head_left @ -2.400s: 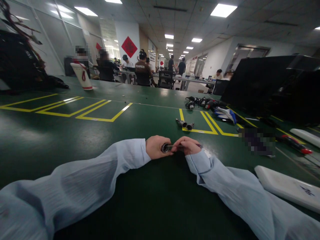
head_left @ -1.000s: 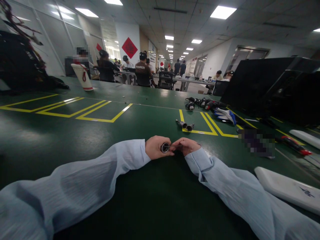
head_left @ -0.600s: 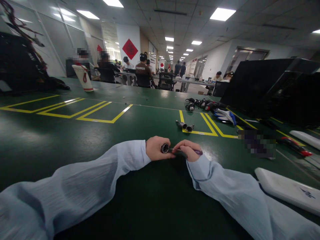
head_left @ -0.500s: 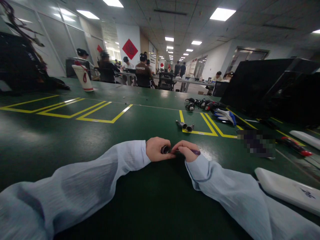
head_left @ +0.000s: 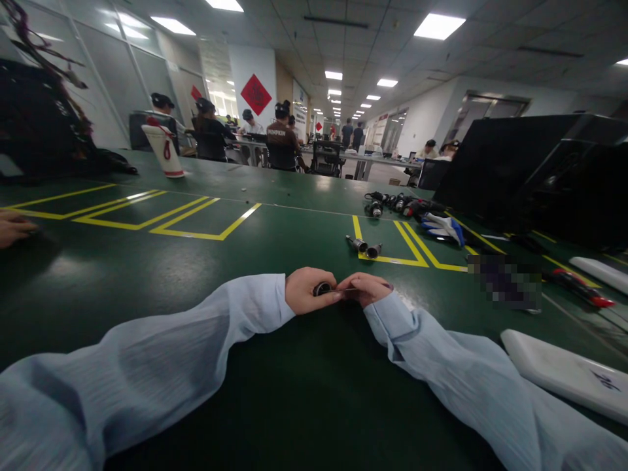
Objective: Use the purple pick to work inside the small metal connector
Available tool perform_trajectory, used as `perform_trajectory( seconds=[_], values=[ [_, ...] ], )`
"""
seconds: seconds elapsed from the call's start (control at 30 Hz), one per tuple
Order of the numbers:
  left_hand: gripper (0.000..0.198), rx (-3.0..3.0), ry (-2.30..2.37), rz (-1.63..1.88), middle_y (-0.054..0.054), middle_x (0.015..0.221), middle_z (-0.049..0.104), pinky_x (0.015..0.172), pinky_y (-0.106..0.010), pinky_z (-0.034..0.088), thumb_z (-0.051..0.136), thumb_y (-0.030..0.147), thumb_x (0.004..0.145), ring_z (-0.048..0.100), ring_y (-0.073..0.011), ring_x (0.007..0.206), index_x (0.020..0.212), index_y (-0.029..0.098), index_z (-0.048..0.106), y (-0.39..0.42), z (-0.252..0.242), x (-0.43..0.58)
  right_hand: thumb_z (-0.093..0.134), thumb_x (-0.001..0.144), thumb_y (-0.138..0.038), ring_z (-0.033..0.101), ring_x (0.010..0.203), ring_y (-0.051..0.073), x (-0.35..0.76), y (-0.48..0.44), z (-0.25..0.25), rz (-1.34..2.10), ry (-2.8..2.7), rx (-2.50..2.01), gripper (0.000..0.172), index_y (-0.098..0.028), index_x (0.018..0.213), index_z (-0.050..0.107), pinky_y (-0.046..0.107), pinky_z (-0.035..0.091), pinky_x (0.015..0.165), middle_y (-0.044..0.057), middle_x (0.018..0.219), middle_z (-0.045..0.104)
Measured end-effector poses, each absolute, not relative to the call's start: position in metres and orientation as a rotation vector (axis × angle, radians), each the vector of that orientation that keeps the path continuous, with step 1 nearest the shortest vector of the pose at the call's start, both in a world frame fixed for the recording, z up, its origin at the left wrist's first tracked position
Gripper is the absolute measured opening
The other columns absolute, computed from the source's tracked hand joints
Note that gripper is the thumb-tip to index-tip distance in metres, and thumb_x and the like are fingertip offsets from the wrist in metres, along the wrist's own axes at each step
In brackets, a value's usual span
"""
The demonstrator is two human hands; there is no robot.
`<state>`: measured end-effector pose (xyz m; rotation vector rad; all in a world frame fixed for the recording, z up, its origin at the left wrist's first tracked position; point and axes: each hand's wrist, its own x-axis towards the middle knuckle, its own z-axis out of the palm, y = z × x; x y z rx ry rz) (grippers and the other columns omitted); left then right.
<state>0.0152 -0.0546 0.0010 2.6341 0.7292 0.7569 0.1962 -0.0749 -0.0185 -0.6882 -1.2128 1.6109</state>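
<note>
My left hand point(head_left: 305, 290) rests on the green table point(head_left: 206, 261) with its fingers curled round a small dark metal cylinder point(head_left: 322, 288), whose open end faces me. My right hand point(head_left: 369, 288) is pinched on a thin metal tool point(head_left: 345, 290) whose tip meets the cylinder. The tool's handle is hidden inside the fingers. Both forearms wear pale blue sleeves and lie on the table.
Two small metal cylinders point(head_left: 364, 246) lie on a yellow line beyond my hands. Further right sit a pile of dark parts point(head_left: 395, 202), a blue-white glove point(head_left: 444, 227), black monitors point(head_left: 530, 170), a red-handled tool point(head_left: 581, 288) and white flat pieces point(head_left: 564, 369). Another person's hand point(head_left: 12, 227) shows at the left edge. A paper cup point(head_left: 164, 152) stands far left.
My right hand turned, so the tool's purple handle end is hidden again. The cylinder tipped slightly downward in my left hand. Another person's hand appeared at the left edge.
</note>
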Motion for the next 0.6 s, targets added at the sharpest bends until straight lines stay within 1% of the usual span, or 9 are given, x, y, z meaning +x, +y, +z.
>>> perform_trajectory(
  seconds=[0.1,0.17,0.23,0.33,0.4,0.47,0.53,0.6],
  values=[
    [0.028,2.582,0.752,0.861,0.0,0.06,0.055,0.05,-0.018,0.036,0.05,0.037,0.079,0.048,-0.0078,0.053,0.074,0.012,0.059,-0.054,0.0,0.016,0.061,0.063,-0.025,0.061,0.061,0.014,0.194,-0.075,-0.02,1.625,-1.158,-0.67,0.013,-0.016,0.068,0.07,0.025,0.046,0.058,0.003,0.063,0.068],
    [0.028,2.556,0.789,0.899,0.0,0.06,0.055,0.05,-0.019,0.036,0.054,0.039,0.076,0.048,-0.0079,0.053,0.073,0.011,0.058,-0.053,-0.001,0.016,0.06,0.064,-0.026,0.061,0.062,0.015,0.193,-0.076,-0.019,1.582,-1.162,-0.681,0.013,-0.016,0.068,0.069,0.026,0.046,0.058,0.003,0.065,0.069],
    [0.03,2.563,0.831,0.889,0.001,0.06,0.054,0.05,-0.019,0.036,0.06,0.042,0.07,0.048,-0.0081,0.053,0.072,0.012,0.057,-0.052,-0.002,0.017,0.058,0.067,-0.025,0.062,0.062,0.015,0.192,-0.08,-0.018,1.461,-1.229,-0.728,0.013,-0.017,0.067,0.068,0.028,0.046,0.06,0.004,0.066,0.069],
    [0.032,2.621,0.877,0.838,0.002,0.062,0.055,0.05,-0.019,0.036,0.066,0.042,0.064,0.049,-0.0087,0.055,0.072,0.014,0.056,-0.052,-0.002,0.016,0.053,0.07,-0.021,0.061,0.064,0.015,0.19,-0.087,-0.014,1.147,-1.411,-0.851,0.015,-0.018,0.066,0.066,0.029,0.046,0.064,0.003,0.065,0.069],
    [0.031,2.649,0.898,0.827,0.002,0.063,0.055,0.051,-0.019,0.037,0.067,0.041,0.063,0.05,-0.0091,0.057,0.073,0.014,0.056,-0.051,-0.002,0.016,0.05,0.07,-0.02,0.06,0.065,0.016,0.188,-0.091,-0.012,0.934,-1.528,-0.922,0.017,-0.018,0.066,0.066,0.03,0.046,0.065,0.003,0.065,0.068],
    [0.029,2.662,0.916,0.829,0.002,0.065,0.056,0.053,-0.019,0.038,0.067,0.039,0.063,0.051,-0.0097,0.058,0.073,0.015,0.056,-0.051,-0.002,0.016,0.048,0.07,-0.021,0.06,0.067,0.016,0.187,-0.093,-0.01,0.791,-1.611,-0.968,0.019,-0.018,0.065,0.066,0.03,0.045,0.067,0.004,0.066,0.068],
    [0.025,2.677,0.925,0.828,0.001,0.068,0.057,0.055,-0.02,0.039,0.066,0.035,0.065,0.053,-0.0105,0.061,0.075,0.015,0.056,-0.051,-0.002,0.016,0.047,0.07,-0.022,0.06,0.069,0.017,0.187,-0.093,-0.009,0.734,-1.647,-1.009,0.021,-0.017,0.065,0.067,0.031,0.045,0.068,0.004,0.068,0.067],
    [0.017,2.704,0.924,0.821,0.0,0.07,0.057,0.057,-0.02,0.04,0.063,0.027,0.067,0.053,-0.0108,0.063,0.077,0.014,0.056,-0.052,-0.001,0.016,0.047,0.069,-0.022,0.06,0.07,0.018,0.188,-0.091,-0.008,0.772,-1.636,-1.035,0.021,-0.017,0.064,0.067,0.032,0.045,0.068,0.004,0.068,0.068]
  ],
)
